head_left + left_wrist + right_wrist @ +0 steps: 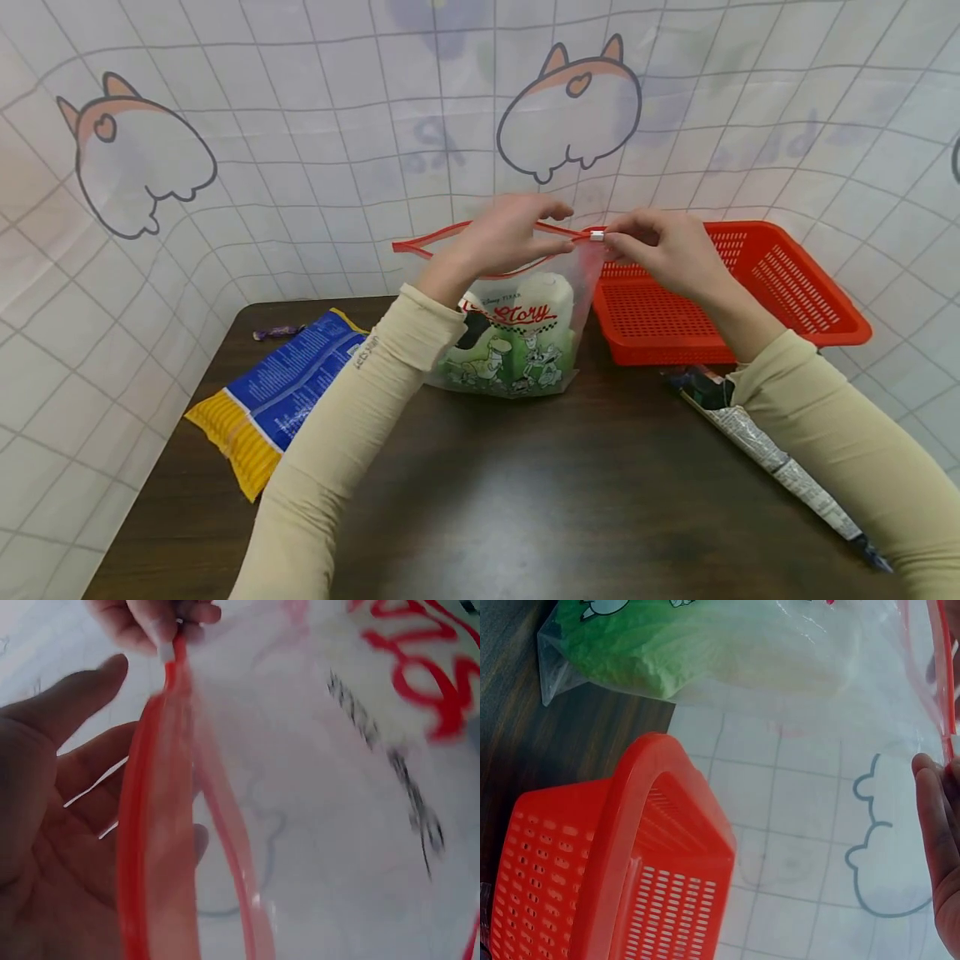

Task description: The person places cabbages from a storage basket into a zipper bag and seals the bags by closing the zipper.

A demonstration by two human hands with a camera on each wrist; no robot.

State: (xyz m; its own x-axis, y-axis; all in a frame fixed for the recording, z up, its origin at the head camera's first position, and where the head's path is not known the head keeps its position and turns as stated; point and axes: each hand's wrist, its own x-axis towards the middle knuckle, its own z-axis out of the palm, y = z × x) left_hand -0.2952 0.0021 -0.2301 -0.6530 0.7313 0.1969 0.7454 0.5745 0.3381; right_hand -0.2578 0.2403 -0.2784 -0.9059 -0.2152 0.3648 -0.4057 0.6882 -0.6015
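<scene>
A clear zip bag [525, 333] with a red zipper strip [442, 237] and a printed cartoon front stands on the dark table [525, 500]; pale green and white stuff fills it [705, 645]. My left hand [510, 237] holds the bag's top edge by the red strip [150, 847]. My right hand [660, 246] pinches the small white slider [597, 237] at the strip's right end; in the left wrist view its fingertips [161, 630] grip that slider. The bag mouth looks part open on the left.
A red plastic basket [750, 292] sits right behind the bag [630, 862]. A blue and yellow packet [277, 392] lies at the left, with a small wrapped candy [276, 332] behind it. A long wrapped cone [772, 458] lies at the right. A printed curtain hangs behind.
</scene>
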